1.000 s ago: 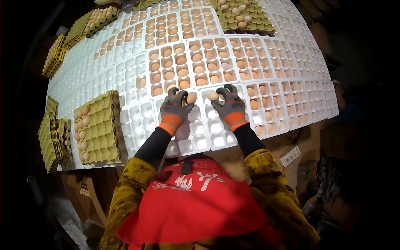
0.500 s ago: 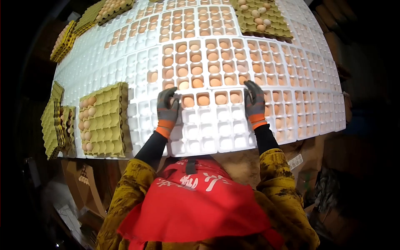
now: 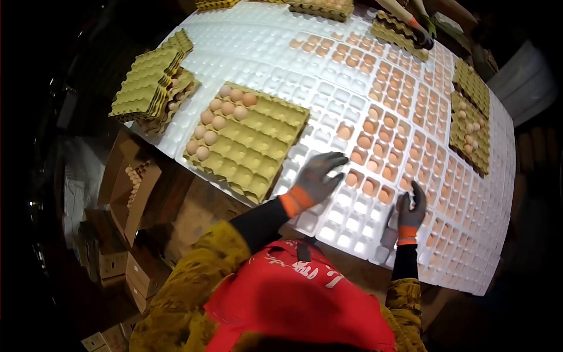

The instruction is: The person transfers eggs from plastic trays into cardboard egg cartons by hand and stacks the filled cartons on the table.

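Note:
My left hand [image 3: 319, 180], in a grey glove with an orange cuff, hovers over the white foam egg trays [image 3: 337, 234], fingers stretched out and thumb apart. Nothing shows in it. To its left lies a yellow-green pulp egg tray [image 3: 261, 144] with several brown eggs [image 3: 219, 122] along its left side. My right hand [image 3: 412, 208], gloved alike, is above the foam trays, its thumb and fingers apart and no egg visible between them. Just left of it, a row of eggs [image 3: 369, 187] fills the cells beyond the empty front ones.
Stacked pulp trays [image 3: 146, 85] stand at the left table edge. More pulp trays [image 3: 472, 126] lie at the right. Another person's gloved hand [image 3: 423, 38] touches a pulp tray [image 3: 399, 36] at the back. Cardboard boxes [image 3: 138, 199] sit below the left edge.
The view has turned to the left, bringing the pulp tray nearer the middle. My left hand has moved away from the egg row toward that tray. My right hand remains over the foam trays.

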`<act>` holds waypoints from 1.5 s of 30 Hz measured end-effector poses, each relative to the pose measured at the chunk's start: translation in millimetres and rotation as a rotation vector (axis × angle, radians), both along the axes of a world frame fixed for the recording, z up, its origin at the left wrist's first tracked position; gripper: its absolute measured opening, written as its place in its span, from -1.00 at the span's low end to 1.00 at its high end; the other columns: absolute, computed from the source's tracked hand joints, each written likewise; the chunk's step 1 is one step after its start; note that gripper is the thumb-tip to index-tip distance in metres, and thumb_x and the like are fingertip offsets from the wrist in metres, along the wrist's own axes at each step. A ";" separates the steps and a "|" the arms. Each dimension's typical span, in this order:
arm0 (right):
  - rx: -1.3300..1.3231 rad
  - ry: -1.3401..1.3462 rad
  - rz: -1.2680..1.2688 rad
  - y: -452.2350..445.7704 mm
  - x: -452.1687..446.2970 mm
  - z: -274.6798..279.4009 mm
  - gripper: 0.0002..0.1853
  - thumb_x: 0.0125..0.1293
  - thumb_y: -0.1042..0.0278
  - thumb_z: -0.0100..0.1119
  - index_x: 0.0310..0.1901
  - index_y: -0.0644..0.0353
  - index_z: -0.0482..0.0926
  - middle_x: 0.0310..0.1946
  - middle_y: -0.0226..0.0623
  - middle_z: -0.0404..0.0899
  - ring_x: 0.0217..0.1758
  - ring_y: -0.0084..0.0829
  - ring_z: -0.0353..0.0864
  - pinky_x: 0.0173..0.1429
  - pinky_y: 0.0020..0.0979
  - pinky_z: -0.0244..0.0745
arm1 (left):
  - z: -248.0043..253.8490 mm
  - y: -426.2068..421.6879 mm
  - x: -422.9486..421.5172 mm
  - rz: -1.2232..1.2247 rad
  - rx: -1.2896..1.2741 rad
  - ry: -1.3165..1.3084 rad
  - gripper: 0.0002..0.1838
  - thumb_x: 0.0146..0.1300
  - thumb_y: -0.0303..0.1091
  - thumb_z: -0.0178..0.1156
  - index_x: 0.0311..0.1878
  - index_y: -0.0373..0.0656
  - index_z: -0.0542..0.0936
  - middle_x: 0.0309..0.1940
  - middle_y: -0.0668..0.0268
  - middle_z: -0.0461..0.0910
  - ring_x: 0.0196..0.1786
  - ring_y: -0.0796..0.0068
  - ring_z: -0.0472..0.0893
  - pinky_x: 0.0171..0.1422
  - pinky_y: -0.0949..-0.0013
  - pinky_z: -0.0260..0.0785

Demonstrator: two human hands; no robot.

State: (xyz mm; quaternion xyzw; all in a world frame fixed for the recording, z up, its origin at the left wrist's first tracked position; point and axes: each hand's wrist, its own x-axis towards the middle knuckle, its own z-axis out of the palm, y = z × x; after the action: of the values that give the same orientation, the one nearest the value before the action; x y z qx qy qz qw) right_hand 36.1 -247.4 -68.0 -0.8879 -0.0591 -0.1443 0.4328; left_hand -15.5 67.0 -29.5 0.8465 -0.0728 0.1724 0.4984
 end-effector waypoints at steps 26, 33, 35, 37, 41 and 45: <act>-0.328 0.056 0.556 467.4 84.3 78.5 -0.46 0.14 0.07 0.45 0.16 0.05 0.61 0.04 -0.10 0.59 0.13 -0.11 0.61 0.19 -0.17 0.54 | 58.2 354.6 -86.2 0.103 0.309 0.154 -0.63 0.21 -0.27 0.32 0.10 -0.03 0.59 -0.05 0.23 0.59 -0.20 0.32 0.64 -0.19 0.28 0.50; 0.563 0.461 0.594 452.8 102.2 45.2 -0.47 0.25 0.34 0.28 0.29 -0.01 0.52 -0.04 -0.24 0.62 -0.10 -0.30 0.68 -0.06 -0.28 0.62 | 50.8 359.9 -63.6 -0.065 0.692 0.204 -0.53 0.16 -0.18 0.36 0.15 -0.01 0.55 0.01 0.10 0.58 -0.06 0.10 0.66 -0.07 0.12 0.55; 0.996 0.747 0.532 451.3 97.1 77.7 -0.47 0.23 0.40 0.31 0.28 -0.01 0.54 -0.10 -0.29 0.62 -0.17 -0.39 0.68 -0.21 -0.36 0.61 | 42.9 380.7 -64.3 -0.086 0.058 0.393 -0.51 0.21 -0.25 0.30 0.22 -0.09 0.51 0.05 0.11 0.60 -0.02 0.16 0.67 -0.03 0.16 0.57; 0.803 0.624 0.673 465.7 112.0 75.4 -0.49 0.24 0.36 0.36 0.26 -0.02 0.56 -0.13 -0.30 0.59 -0.19 -0.44 0.67 -0.28 -0.43 0.57 | 52.1 387.5 -67.5 -0.126 -0.706 0.520 -0.51 0.27 -0.31 0.23 0.28 -0.15 0.48 0.02 0.19 0.60 -0.04 0.28 0.66 -0.05 0.23 0.58; -0.460 0.125 0.691 506.8 107.0 95.4 -0.46 0.19 -0.07 0.35 0.14 0.03 0.62 0.08 -0.04 0.56 -0.04 -0.12 0.70 0.00 -0.15 0.60 | 64.9 394.2 -63.5 -0.088 -0.859 0.552 -0.45 0.25 -0.40 0.26 0.32 -0.18 0.46 0.01 0.21 0.59 0.00 0.33 0.65 0.03 0.23 0.57; -1.124 0.076 0.734 549.0 107.5 80.7 -0.59 0.31 -0.01 0.06 -0.01 0.06 0.69 0.11 -0.04 0.58 -0.03 -0.10 0.71 -0.10 -0.07 0.61 | 60.2 375.7 -45.1 0.053 0.438 0.246 -0.47 0.02 -0.24 0.46 0.13 0.03 0.61 0.25 0.15 0.44 0.13 0.16 0.60 0.09 0.16 0.57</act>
State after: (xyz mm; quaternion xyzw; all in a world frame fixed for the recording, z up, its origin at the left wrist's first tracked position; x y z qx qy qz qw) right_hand 143.6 301.6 12.7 -0.9051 -0.4078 0.0962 -0.0724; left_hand -60.6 442.7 30.7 0.9505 -0.0252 0.0614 0.3037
